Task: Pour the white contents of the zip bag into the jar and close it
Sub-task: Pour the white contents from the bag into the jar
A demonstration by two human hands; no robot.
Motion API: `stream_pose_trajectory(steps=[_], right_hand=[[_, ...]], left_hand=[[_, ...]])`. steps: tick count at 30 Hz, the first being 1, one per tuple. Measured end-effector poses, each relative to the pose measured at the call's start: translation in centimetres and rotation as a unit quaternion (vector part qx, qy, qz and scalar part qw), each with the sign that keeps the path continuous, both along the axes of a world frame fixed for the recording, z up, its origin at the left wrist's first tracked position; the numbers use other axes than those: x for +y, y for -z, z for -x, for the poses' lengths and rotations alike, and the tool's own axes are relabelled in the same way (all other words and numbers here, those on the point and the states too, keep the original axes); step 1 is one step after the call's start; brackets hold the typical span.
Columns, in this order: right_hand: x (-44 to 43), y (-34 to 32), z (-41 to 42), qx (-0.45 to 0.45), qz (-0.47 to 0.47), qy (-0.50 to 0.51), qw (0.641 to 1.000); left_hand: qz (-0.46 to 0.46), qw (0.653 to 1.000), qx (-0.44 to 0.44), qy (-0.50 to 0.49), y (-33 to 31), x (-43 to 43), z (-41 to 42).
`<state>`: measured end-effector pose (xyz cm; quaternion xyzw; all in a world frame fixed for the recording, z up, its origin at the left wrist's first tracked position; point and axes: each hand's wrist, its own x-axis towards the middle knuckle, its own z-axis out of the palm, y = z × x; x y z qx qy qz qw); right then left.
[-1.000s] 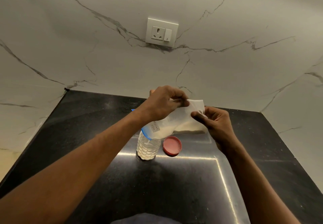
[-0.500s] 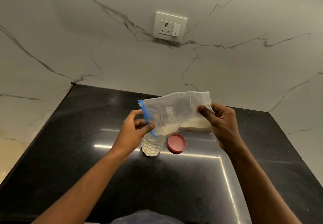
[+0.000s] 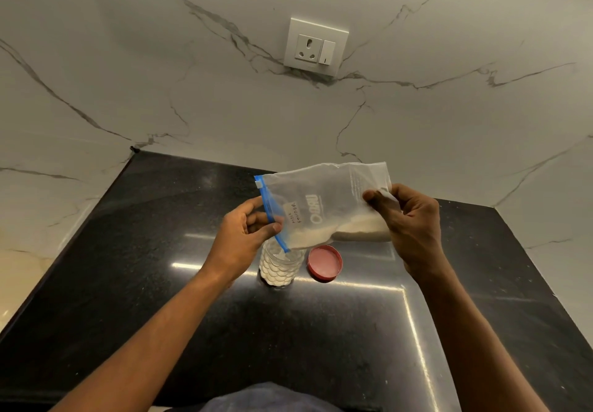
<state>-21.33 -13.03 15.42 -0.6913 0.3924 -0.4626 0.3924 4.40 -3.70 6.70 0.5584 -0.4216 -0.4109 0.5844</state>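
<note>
Zip bag: You hold the zip bag (image 3: 324, 206) in the air, lying sideways, its blue zip strip (image 3: 271, 215) at the left end, the strip's lower corner over the jar's mouth.
Contents: White powder (image 3: 359, 228) lies along the bag's lower edge, heaped mostly toward your right hand.
Bag label: A handwritten tag (image 3: 293, 214) sits near the zip.
Left hand: Your left hand (image 3: 244, 238) pinches the zip edge between thumb and curled fingers.
Right hand: Your right hand (image 3: 407, 219) pinches the bag's opposite end, fingers curled round the plastic.
Jar: The clear patterned jar (image 3: 279, 267) stands upright and uncapped on the counter, with white fill in its lower part.
Lid: The red lid (image 3: 324, 263) lies flat just beside the jar, on its right.
Counter: Black polished counter (image 3: 160, 267) carries jar and lid.
Wall: A marble-veined wall (image 3: 128, 74) behind bears a socket plate (image 3: 316, 47).
</note>
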Motion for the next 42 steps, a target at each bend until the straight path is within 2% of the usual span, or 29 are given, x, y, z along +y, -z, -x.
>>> stream_pose_trajectory(steps=[14, 34, 42], right_hand=[[0.5, -0.2, 0.7, -0.007, -0.018, 0.015, 1.0], [0.9, -1.5, 1.0, 0.01, 0.007, 0.022, 1.0], [1.2, -1.6, 1.2, -0.011, -0.009, 0.013, 1.0]], left_hand=[[0.026, 1.0, 0.016, -0.005, -0.3, -0.3, 0.4], [0.03, 0.999, 0.017, -0.012, -0.4, -0.7, 0.7], [0.034, 0.999, 0.012, -0.014, -0.3, -0.7, 0.8]])
